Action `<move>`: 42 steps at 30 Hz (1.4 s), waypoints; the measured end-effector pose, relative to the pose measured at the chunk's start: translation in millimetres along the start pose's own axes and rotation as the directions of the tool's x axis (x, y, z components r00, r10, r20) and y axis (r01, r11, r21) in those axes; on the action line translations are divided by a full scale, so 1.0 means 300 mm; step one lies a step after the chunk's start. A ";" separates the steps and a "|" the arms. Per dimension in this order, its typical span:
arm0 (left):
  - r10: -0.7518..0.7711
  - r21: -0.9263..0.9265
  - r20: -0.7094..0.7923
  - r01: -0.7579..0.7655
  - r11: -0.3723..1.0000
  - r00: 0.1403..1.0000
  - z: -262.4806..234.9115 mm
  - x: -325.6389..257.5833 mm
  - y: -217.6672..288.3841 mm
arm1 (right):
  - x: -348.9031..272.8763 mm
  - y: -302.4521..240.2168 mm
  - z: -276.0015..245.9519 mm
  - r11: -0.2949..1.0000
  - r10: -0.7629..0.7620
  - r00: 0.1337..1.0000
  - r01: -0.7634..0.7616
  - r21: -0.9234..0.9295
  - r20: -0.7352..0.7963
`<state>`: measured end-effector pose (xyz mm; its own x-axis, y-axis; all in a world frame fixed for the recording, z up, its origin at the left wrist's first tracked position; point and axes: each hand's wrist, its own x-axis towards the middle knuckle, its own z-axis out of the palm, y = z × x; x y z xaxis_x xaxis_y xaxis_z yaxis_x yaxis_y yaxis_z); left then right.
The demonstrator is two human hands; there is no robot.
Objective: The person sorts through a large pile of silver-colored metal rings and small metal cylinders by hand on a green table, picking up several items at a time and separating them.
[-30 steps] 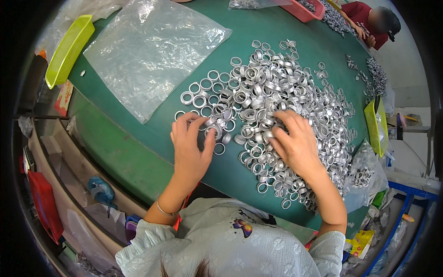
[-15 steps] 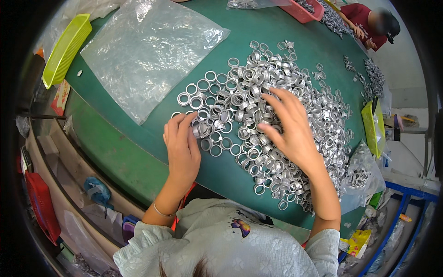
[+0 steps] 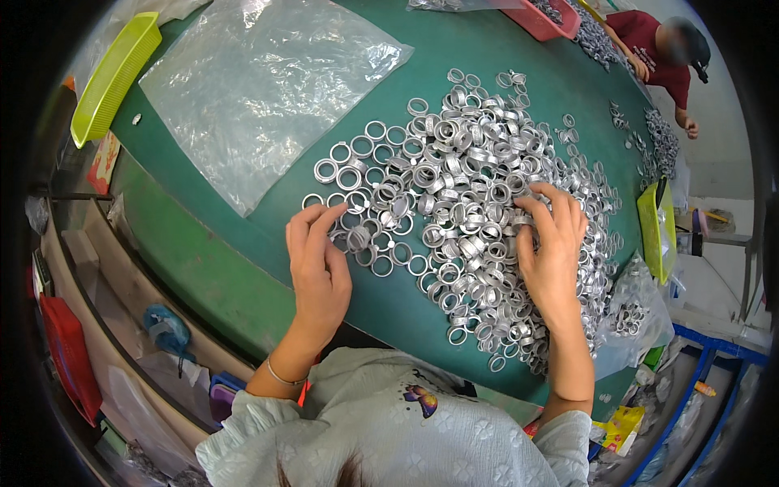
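Observation:
A large heap of silver metal rings (image 3: 479, 195) spreads over the green table in front of me. Several more rings (image 3: 349, 177) lie loosely, mostly flat, at its left edge. My left hand (image 3: 315, 260) is beside these, fingers bent but apart, with nothing visible in its grasp. A blurred ring (image 3: 357, 238) is close to its thumb and forefinger. Over the heap's right part, my right hand (image 3: 553, 247) has its thumb and fingertips curled around a metal ring (image 3: 519, 217); the fingers partly hide the contact.
A clear plastic sheet or bag (image 3: 268, 89) lies at the far left, near a yellow-green basket (image 3: 118, 77). Another yellow-green basket (image 3: 656, 231) and a plastic bag of rings (image 3: 633, 312) are at the right. Across the table, a person (image 3: 661, 53) stands by a pink tray (image 3: 544, 23).
My right hand has moved right and slightly nearer across the heap, its fingers curling in. The left hand has drawn slightly away from the rings beside its fingertips.

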<state>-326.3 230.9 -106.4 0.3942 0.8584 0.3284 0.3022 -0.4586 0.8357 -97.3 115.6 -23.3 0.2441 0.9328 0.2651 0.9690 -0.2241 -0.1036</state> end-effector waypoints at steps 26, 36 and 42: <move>0.169 -0.069 0.397 -0.154 0.986 0.902 -0.003 -0.047 0.152 | -0.260 -0.157 0.028 0.957 -0.285 0.906 0.251 0.144 0.314; 0.207 -0.033 0.559 -0.229 0.973 0.803 0.060 -0.099 0.177 | -0.079 -0.021 0.011 0.961 0.007 0.998 0.012 0.276 -0.069; 0.092 -0.054 0.442 -0.077 0.996 0.892 0.039 -0.103 0.199 | 0.092 -0.010 0.101 0.997 -0.026 0.996 0.019 0.078 0.086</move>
<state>-310.2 174.3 -71.8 0.7629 0.6221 0.1760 0.2242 -0.5099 0.8305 -94.6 150.6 -44.6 0.2147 0.9592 0.1840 0.9678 -0.1835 -0.1725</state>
